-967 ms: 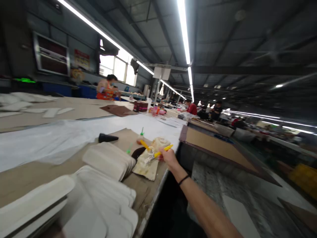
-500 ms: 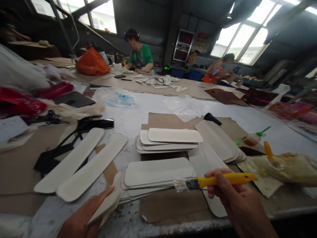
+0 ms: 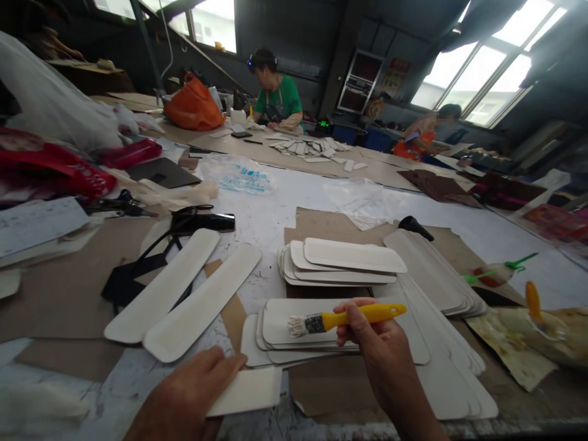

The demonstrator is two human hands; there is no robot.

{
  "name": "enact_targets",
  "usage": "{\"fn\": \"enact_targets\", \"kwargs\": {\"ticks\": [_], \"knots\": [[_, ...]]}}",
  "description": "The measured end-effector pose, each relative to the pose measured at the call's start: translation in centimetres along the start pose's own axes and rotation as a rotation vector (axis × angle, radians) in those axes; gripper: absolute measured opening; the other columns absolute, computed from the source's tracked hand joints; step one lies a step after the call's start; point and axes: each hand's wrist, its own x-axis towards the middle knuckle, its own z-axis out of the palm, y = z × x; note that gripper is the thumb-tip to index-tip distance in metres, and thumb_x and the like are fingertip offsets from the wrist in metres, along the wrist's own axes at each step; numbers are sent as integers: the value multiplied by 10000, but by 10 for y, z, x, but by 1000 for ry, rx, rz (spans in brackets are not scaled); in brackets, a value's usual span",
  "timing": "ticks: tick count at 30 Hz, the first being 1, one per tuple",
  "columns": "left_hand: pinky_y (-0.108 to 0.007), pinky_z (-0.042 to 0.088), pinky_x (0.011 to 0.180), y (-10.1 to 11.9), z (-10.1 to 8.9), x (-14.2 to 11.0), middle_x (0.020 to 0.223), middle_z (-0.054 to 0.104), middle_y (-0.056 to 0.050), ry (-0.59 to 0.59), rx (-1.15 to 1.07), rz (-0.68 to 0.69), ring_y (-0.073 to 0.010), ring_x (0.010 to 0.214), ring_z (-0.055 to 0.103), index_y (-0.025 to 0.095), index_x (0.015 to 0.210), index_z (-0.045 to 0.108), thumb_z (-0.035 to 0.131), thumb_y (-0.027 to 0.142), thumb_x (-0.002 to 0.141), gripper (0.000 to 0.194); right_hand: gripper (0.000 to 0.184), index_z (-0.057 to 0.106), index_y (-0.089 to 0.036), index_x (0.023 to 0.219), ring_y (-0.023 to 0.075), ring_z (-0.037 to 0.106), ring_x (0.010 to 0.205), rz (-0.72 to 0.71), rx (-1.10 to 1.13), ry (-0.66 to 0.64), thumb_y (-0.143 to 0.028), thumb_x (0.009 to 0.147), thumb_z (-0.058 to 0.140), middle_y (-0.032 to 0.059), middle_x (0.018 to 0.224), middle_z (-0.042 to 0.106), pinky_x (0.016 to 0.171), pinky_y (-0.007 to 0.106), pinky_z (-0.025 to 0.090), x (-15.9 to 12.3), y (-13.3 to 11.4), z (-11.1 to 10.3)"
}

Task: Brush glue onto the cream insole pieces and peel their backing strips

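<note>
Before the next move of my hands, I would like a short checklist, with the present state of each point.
1. Brush secured by its yellow handle: ok, right hand holds it.
2. Bristles pointing away from the right hand: ok.
3. Bristles clear of the stack behind them: cannot tell, this single view hides any gap.
4. Stack squared up: not ok, its pieces are offset.
5. Left hand on the pale piece: ok; how firm the grip is, cannot tell.
6. Two long strips uncovered on top: ok.
</note>
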Motion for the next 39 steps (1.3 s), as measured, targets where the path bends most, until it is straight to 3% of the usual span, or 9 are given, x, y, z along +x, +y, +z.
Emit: {"fn": "enact_targets", "kwargs": {"ticks": [3,5,11,17,23,26,31,36,39], "knots": [[-319,474,853,-3,18,9,1080,617,-116,85,94,90,-206,1030,563,180,1025,557,380,12,740,375,315,593,-167,775,125,565,502,-3,-6,-13,-458,693,679,24,682,636,506,253,493,1,-1,16],[-344,457,901,-4,29,11,1153,597,-111,96,112,140,-213,1113,511,173,1023,559,379,-17,749,379,317,587,-159,769,122,562,495,0,-31,-51,-462,713,661,9,619,617,516,244,485,2,-1,24],[-354,492,872,-5,41,10,1127,627,-122,66,120,188,-220,1077,541,126,1031,564,377,-40,776,358,312,562,-160,808,124,567,514,21,-127,-97,-464,760,614,-6,578,596,535,231,470,4,3,33],[-348,497,861,-7,41,11,1113,640,-108,66,155,216,-220,1057,553,107,1097,552,340,-19,831,362,304,558,-173,780,124,557,507,2,-191,-15,-469,747,622,-12,570,586,513,222,461,2,0,34],[-327,500,835,-18,61,9,1143,628,-83,212,175,313,-227,1089,531,114,1093,571,312,61,870,346,313,558,-165,775,123,559,485,-7,-193,-48,-474,755,608,-17,538,570,506,223,466,5,4,41],[-307,497,833,-22,69,5,1131,636,-71,219,177,321,-207,1067,549,120,1100,571,303,63,867,359,308,554,-167,784,123,558,487,-3,-220,-49,-470,763,601,-17,543,569,503,223,461,6,8,39],[-277,497,844,-19,67,-1,1124,647,-52,196,205,341,-186,1059,569,128,1109,568,281,87,894,362,290,556,-172,798,120,552,491,-8,-283,-37,-458,772,598,-20,554,565,492,212,455,3,6,33],[-294,500,867,-15,56,2,1139,639,-67,76,273,372,-198,1077,570,106,1121,553,287,68,897,349,294,550,-174,800,122,555,489,-2,-275,-81,-467,788,571,-20,557,563,492,216,453,1,5,37],[-289,493,878,-16,54,2,1145,633,-82,63,274,395,-199,1095,558,92,1123,548,282,41,888,358,291,553,-175,782,130,548,490,-25,-340,-45,-466,786,570,-20,548,548,491,228,442,6,5,34]]}}
